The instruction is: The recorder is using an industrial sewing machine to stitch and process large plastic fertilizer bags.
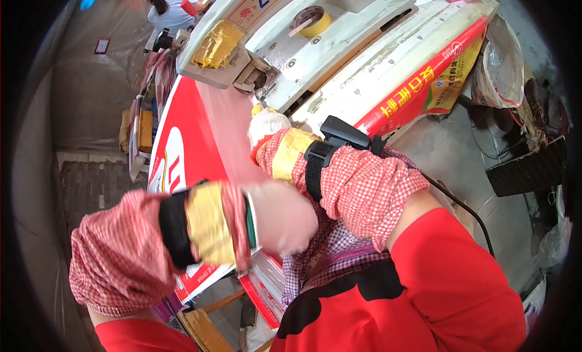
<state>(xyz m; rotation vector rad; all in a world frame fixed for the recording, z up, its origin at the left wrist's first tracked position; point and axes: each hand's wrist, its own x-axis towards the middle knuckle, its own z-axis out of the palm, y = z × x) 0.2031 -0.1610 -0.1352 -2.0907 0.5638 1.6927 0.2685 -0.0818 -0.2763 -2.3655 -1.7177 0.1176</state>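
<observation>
My right hand point(268, 125), in a white glove, lies by the needle area of a white sewing machine point(227, 73). Something yellow shows at its fingertips; how its fingers are bent is hidden behind the back of the hand. My left hand point(284, 218), also white-gloved, is smeared by motion and hangs over the near part of the work, close to my body. Its fingers cannot be made out. Red and white printed sheeting point(197, 127) spreads beneath the machine head and left of my hands. Both forearms wear red checked sleeves with yellow tape and black straps.
A roll of yellow tape point(315, 24) rests on the machine bed. Red and yellow printed sheeting point(418, 85) covers the table's front edge. A black cable point(464, 206) runs from my right wrist. A whitish bag point(500, 64) stands at right. Another person point(173, 12) is at far left.
</observation>
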